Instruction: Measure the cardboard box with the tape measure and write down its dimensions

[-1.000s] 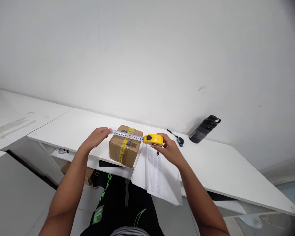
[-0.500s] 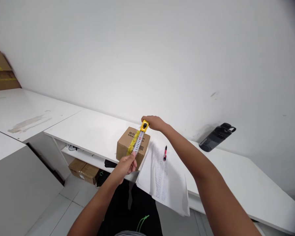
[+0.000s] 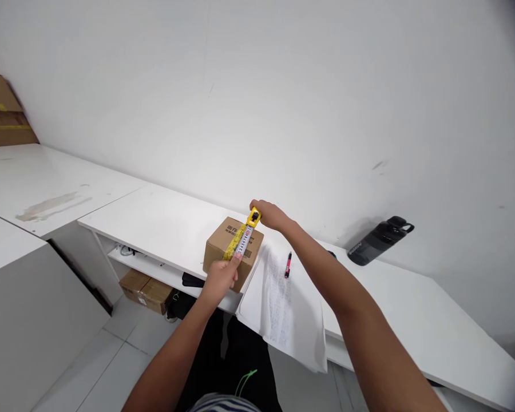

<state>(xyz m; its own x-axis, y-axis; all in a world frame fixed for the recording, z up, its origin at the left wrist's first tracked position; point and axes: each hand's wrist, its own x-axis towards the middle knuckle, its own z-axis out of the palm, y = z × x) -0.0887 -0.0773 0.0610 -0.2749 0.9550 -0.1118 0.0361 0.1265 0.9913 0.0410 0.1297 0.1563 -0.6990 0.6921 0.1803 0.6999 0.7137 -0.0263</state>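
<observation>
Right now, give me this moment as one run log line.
left hand: holding tape blade | right hand: holding yellow tape measure | tape blade: across top of cardboard box | pen: on papers

Scuffed white wall (image 3: 283,103) behind white desks (image 3: 412,309), pale grey tiled floor (image 3: 107,360) below.

Bare forearms (image 3: 352,292), striped top (image 3: 225,403), black trousers (image 3: 251,349), looped bright-green cord (image 3: 249,375).

Bright, soft light, dark upper-right corner.
</observation>
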